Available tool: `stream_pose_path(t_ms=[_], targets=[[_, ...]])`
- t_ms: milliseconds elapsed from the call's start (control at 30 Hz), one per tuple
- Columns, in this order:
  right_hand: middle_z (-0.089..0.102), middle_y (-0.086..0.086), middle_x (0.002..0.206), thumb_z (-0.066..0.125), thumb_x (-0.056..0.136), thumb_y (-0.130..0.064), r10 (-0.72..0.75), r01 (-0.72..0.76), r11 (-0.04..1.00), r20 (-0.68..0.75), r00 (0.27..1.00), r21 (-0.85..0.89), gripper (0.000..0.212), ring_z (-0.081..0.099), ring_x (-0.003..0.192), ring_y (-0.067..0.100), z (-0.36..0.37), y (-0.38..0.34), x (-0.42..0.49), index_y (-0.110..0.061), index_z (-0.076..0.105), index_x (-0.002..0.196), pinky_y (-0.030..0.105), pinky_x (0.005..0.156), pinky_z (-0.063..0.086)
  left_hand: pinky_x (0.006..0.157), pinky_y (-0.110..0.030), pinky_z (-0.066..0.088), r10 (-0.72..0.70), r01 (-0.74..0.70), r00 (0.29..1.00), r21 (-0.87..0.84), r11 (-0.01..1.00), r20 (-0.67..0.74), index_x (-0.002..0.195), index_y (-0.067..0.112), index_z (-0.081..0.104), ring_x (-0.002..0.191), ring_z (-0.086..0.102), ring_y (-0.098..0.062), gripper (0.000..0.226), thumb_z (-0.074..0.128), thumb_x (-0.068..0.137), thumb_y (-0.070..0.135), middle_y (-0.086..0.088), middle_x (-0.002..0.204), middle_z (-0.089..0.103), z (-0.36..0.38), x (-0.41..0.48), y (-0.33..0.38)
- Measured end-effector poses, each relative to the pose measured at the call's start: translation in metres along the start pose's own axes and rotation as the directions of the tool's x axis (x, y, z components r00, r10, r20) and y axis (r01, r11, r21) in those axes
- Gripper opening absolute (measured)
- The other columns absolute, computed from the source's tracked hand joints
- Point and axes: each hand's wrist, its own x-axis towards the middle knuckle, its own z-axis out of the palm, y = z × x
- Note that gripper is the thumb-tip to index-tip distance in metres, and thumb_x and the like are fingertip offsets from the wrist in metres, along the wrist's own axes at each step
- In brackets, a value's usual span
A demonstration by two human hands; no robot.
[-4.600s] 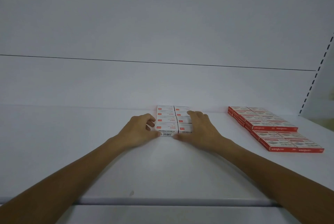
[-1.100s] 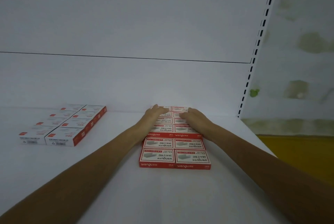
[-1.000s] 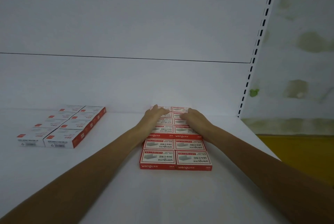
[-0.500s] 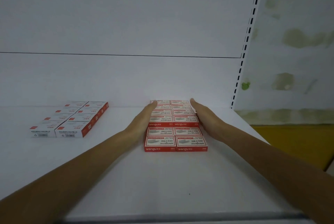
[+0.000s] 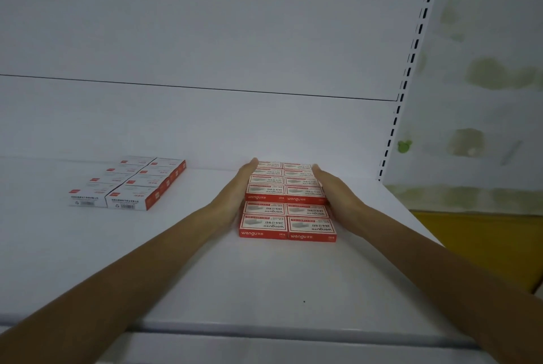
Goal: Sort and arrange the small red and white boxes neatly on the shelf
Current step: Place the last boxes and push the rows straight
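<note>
The left hand (image 5: 235,197) and right hand (image 5: 336,193) had slid from the top to the flanks of the small red cardboard boxes (image 5: 286,207) near the back right corner of the white metal shelf (image 5: 264,281), palms flat, fingers straight, gripping nothing; uneven pressing could skew the rows

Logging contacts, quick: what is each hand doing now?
Left hand: open, flat against the red boxes' left side.
Right hand: open, flat against their right side.

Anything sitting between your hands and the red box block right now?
Nothing visible. The left hand lies flat against the left side of the red box block, the right hand against its right side. The white box block sits apart, farther left.
</note>
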Motion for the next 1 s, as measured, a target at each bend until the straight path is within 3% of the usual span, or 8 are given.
stream_pose_path(t_ms=[67, 100, 200, 267, 433, 633, 867, 1000], targets=[[0.065, -0.001, 0.091, 0.026, 0.099, -0.044, -0.025, 0.025, 1.0, -0.026, 0.999, -0.002, 0.042, 0.063, 0.09, 0.015, -0.004, 0.005, -0.005, -0.02, 0.059, 0.096, 0.032, 0.098, 0.042, 0.08, -0.021, 0.04, 0.026, -0.027, 1.0, -0.06, 0.998, -0.008, 0.137, 0.014, 0.037, 0.077, 0.051, -0.006, 0.049, 0.022, 0.099, 0.041, 0.0, 0.114, 0.055, 0.003, -0.015, 0.004], [0.06, -0.006, 0.086, 0.026, 0.1, -0.042, -0.027, 0.028, 1.0, -0.04, 0.999, 0.008, 0.038, 0.058, 0.083, 0.007, -0.007, 0.01, -0.006, -0.02, 0.057, 0.094, 0.027, 0.094, 0.039, 0.073, -0.017, 0.044, 0.031, -0.033, 0.999, -0.086, 0.996, -0.024, 0.133, 0.018, 0.041, 0.069, 0.053, -0.005, 0.044, 0.023, 0.099, 0.04, 0.0, 0.111, 0.057, 0.008, -0.026, 0.008], [0.062, -0.002, 0.112, 0.029, 0.097, -0.049, -0.007, 0.007, 1.0, -0.057, 0.998, -0.004, 0.05, 0.06, 0.097, 0.012, -0.002, 0.018, -0.017, -0.012, 0.047, 0.125, 0.034, 0.101, 0.041, 0.058, -0.012, 0.049, 0.002, -0.007, 0.998, -0.09, 0.996, -0.058, 0.093, 0.027, 0.052, 0.058, 0.061, -0.003, 0.031, 0.026, 0.098, 0.042, 0.013, 0.078, 0.059, 0.007, -0.023, -0.004], [0.061, 0.002, 0.122, 0.029, 0.096, -0.052, -0.015, 0.012, 0.999, -0.083, 0.996, -0.041, 0.052, 0.062, 0.105, 0.019, 0.006, 0.019, -0.021, -0.019, 0.042, 0.133, 0.043, 0.1, 0.045, 0.073, -0.023, 0.053, -0.01, 0.007, 0.999, -0.081, 0.997, -0.031, 0.106, 0.024, 0.059, 0.074, 0.068, -0.011, 0.039, 0.028, 0.097, 0.046, 0.005, 0.089, 0.067, 0.007, -0.02, -0.006], [0.061, 0.003, 0.12, 0.023, 0.099, -0.046, -0.038, 0.018, 0.989, -0.13, 0.991, -0.15, 0.047, 0.062, 0.104, 0.02, 0.019, 0.009, -0.029, -0.017, 0.045, 0.13, 0.039, 0.099, 0.046, 0.098, -0.042, 0.048, -0.016, 0.013, 0.998, -0.052, 0.999, -0.06, 0.126, 0.024, 0.053, 0.103, 0.064, -0.026, 0.048, 0.029, 0.095, 0.052, -0.007, 0.117, 0.065, 0.011, -0.027, -0.002], [0.064, 0.003, 0.117, 0.024, 0.099, -0.045, -0.021, 0.002, 0.984, -0.103, 0.994, -0.177, 0.042, 0.063, 0.104, 0.021, 0.018, 0.006, -0.032, -0.021, 0.054, 0.117, 0.042, 0.102, 0.044, 0.096, -0.043, 0.05, -0.005, 0.001, 0.997, -0.055, 0.998, -0.08, 0.124, 0.024, 0.054, 0.1, 0.066, -0.025, 0.044, 0.032, 0.095, 0.049, -0.005, 0.114, 0.067, 0.013, -0.027, -0.003], [0.061, 0.0, 0.123, 0.023, 0.1, -0.041, -0.048, 0.035, 0.976, -0.055, 0.997, -0.213, 0.043, 0.06, 0.108, 0.019, 0.017, 0.005, -0.038, -0.02, 0.049, 0.128, 0.038, 0.103, 0.043, 0.095, -0.041, 0.05, 0.012, -0.011, 0.995, 0.01, 1.0, -0.099, 0.124, 0.024, 0.052, 0.099, 0.065, -0.023, 0.042, 0.033, 0.095, 0.048, -0.004, 0.115, 0.066, 0.013, -0.027, -0.001], [0.057, -0.004, 0.107, 0.023, 0.1, -0.043, -0.095, 0.061, 0.954, -0.103, 0.99, -0.294, 0.039, 0.057, 0.087, 0.007, 0.01, 0.009, -0.036, -0.018, 0.049, 0.114, 0.02, 0.073, 0.042, 0.072, -0.024, 0.048, 0.014, -0.012, 0.99, 0.012, 1.0, -0.14, 0.097, 0.026, 0.051, 0.078, 0.061, -0.011, 0.028, 0.03, 0.098, 0.044, 0.005, 0.09, 0.062, 0.007, -0.024, -0.001]])
